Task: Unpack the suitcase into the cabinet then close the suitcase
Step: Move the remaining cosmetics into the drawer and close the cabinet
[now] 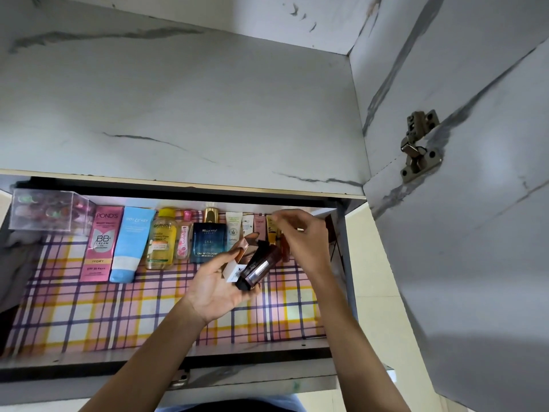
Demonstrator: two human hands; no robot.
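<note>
Cosmetics [166, 236] stood in a row at the back of the cabinet shelf [148, 307], the right hand [306, 236] pinching a yellow tube [271, 230] at its right end, the left hand [214, 281] just in front gripping a brown bottle [258, 267] and small box [237, 260], both slanted toward that end.

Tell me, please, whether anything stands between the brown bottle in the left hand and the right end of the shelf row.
Yes: the right hand hangs over the right end of the row, beyond the brown bottle that the left hand holds with a small box. Nothing else visible lies between.

Soft daylight, wide-angle edge bending, slight motion blur.
</note>
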